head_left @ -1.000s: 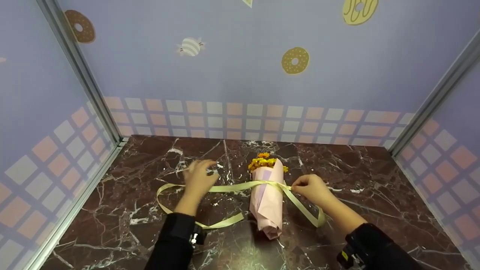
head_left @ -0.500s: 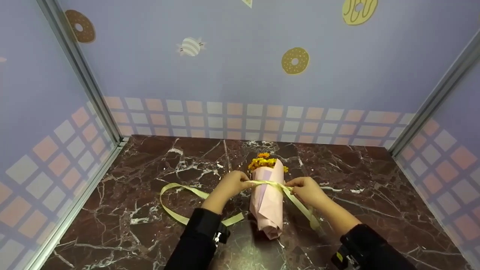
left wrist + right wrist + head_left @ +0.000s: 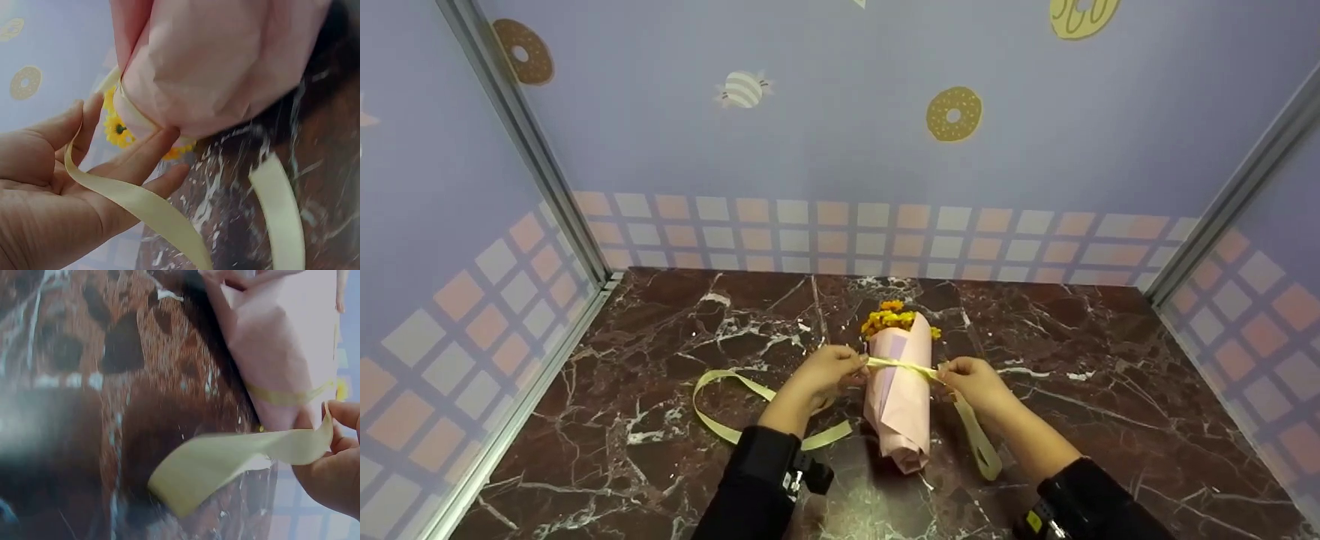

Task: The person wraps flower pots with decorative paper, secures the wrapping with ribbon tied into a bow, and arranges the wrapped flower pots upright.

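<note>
A bouquet of yellow flowers (image 3: 887, 320) wrapped in pink paper (image 3: 907, 420) lies on the dark marbled table. Pale yellow ribbon (image 3: 901, 366) runs across the wrap and crosses over itself at its front. My left hand (image 3: 826, 375) pinches the ribbon between thumb and index finger just left of the bouquet; its other fingers reach along the paper in the left wrist view. On the opposite side, my right hand (image 3: 971, 381) pinches the other length close to the wrap. A ribbon tail (image 3: 208, 467) hangs from the right hand, and another tail (image 3: 146, 208) drapes across the left palm.
The left tail's loop (image 3: 706, 405) curves over the marbled table (image 3: 660, 480), its cut end near the bouquet's foot. Patterned lilac panels (image 3: 840, 150) enclose the table at the back and both sides, joined by metal corner posts (image 3: 529, 142).
My left hand has come rightward to the bouquet and taken hold of the ribbon beside it. The ribbon across the wrap is drawn narrower. My right hand stays close by, its tail shifting.
</note>
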Motion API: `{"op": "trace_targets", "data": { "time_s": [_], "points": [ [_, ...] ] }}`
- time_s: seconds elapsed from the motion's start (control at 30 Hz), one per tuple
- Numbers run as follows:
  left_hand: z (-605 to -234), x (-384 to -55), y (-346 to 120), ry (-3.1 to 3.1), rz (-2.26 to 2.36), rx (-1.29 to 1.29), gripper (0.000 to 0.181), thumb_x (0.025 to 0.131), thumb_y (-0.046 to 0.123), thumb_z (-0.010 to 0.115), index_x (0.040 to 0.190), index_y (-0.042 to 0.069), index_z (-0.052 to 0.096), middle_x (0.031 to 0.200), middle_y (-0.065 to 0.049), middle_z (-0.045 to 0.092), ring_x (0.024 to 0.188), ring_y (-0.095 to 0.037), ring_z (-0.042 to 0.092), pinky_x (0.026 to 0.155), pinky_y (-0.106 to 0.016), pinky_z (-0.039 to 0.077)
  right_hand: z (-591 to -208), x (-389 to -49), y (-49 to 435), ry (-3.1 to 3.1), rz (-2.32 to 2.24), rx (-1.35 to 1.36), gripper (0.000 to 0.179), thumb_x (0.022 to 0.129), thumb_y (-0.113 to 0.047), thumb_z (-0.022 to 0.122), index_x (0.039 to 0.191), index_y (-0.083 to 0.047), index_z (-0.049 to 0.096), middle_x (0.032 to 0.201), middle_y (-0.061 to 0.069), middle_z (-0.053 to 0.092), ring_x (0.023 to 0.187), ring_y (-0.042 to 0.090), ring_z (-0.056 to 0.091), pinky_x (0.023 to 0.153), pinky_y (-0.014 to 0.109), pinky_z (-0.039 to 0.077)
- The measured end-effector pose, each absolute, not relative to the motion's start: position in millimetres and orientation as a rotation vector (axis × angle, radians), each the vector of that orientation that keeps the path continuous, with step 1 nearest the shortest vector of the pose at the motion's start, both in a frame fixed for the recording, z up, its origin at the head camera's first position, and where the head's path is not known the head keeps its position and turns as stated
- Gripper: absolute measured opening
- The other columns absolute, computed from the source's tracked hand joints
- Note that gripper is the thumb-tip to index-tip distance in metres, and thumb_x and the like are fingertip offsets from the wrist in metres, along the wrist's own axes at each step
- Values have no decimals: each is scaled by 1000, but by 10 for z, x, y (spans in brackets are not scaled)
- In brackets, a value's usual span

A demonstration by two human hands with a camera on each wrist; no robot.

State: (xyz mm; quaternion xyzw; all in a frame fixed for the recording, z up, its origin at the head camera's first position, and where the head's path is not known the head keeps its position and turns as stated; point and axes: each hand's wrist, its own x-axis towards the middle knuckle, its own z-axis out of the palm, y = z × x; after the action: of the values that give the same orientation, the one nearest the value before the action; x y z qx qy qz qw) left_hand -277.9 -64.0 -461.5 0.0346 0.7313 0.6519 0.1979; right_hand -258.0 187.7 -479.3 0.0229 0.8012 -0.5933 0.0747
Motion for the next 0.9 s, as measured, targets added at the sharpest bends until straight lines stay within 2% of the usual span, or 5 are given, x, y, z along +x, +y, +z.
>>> {"op": "trace_targets", "data": {
  "time_s": [0.2,0.3,0.4,0.67,0.9],
  "points": [
    [-4703,-2713,-619,1857,1963,65,26,101,14,53,77,4,58,85,-4,60,75,-16,59,84,-46,49,-4852,-2547,1791,2295,-1972,256,11,97,2,50,92,9,56,88,16,64,72,17,63,66,28,54],
    [-4743,-2687,-621,1868,1987,68,27,100,14,54,74,5,58,83,-2,63,76,-16,60,85,-48,49,-4903,-2539,1754,2110,-2178,289,11,99,5,44,98,14,50,92,24,64,78,25,68,74,36,58],
    [-4785,-2657,-621,1886,2010,58,29,99,12,55,72,6,59,83,-2,65,77,-17,61,82,-46,50,-4955,-2526,1728,2037,-2290,331,10,99,7,41,99,15,48,93,28,64,79,29,67,75,40,58],
    [-4843,-2562,-548,1848,2137,-9,30,99,5,53,69,4,59,72,-2,61,67,-12,56,69,-31,49,-5053,-2525,1688,1937,-2440,423,8,98,9,38,98,14,44,88,26,61,73,25,67,70,35,58],
    [-4893,-2527,-532,1757,2196,-40,27,97,1,53,71,3,58,72,-5,57,66,-13,56,66,-30,53,-5114,-2485,1668,1843,-2551,441,7,97,11,38,94,14,44,86,24,63,75,26,67,70,33,58]
  ]
}}
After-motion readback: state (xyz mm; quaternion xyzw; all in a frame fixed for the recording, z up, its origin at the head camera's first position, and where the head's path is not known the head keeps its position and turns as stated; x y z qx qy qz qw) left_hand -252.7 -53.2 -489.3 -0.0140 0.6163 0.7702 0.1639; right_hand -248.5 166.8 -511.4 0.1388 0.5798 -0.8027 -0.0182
